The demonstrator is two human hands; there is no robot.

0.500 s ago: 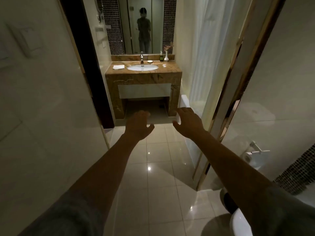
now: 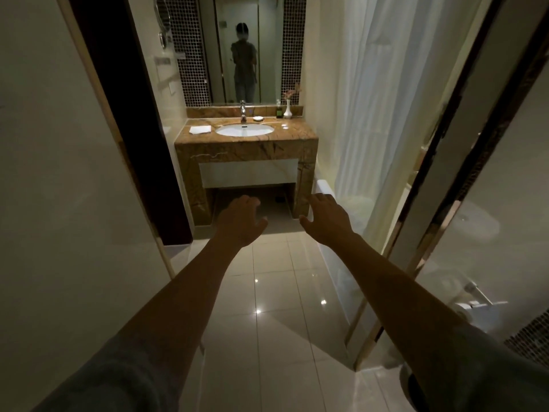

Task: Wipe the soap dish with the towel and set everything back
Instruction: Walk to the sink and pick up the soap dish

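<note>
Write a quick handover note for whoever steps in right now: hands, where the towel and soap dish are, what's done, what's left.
Left hand and right hand: both empty, open, stretched forward in the air, away from the vanity.
Folded white towel: on the counter, left of the sink.
Soap dish: behind the sink, right of the faucet.
Done: nothing visible; both items untouched.
Left: walk up, take the towel, wipe the dish, set both back.

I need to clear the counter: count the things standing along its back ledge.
3: a soap dish right of the tap, then a dark bottle and a white vase at the right end. None look hidden.
</note>
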